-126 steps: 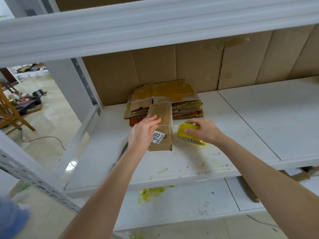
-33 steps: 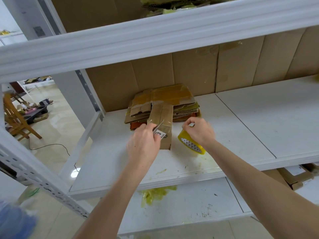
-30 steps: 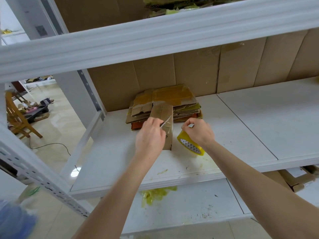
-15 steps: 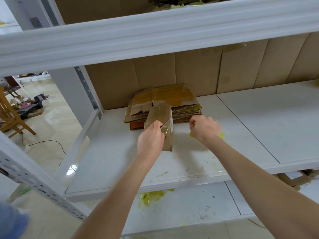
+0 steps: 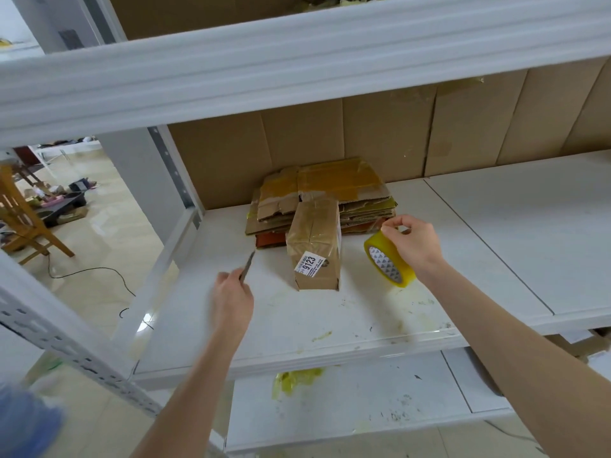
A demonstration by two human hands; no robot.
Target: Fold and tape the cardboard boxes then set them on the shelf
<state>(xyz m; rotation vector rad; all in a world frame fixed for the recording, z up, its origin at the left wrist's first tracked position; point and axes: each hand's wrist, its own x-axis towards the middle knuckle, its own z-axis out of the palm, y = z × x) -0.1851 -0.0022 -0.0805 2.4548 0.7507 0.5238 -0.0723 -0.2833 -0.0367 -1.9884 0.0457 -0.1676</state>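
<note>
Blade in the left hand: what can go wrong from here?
1. The left hand grips a bare blade pointing toward the taped box; a slip could cut its tape or the right hand nearby.
2. The right hand pinches the tape roll only at its top edge; it might slip and roll off the shelf.

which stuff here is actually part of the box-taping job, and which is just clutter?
Job:
taped box
flat cardboard stack
tape roll in right hand
blade in left hand
shelf

Lying about:
yellow scraps on lower shelf
wooden chair
floor cable
</note>
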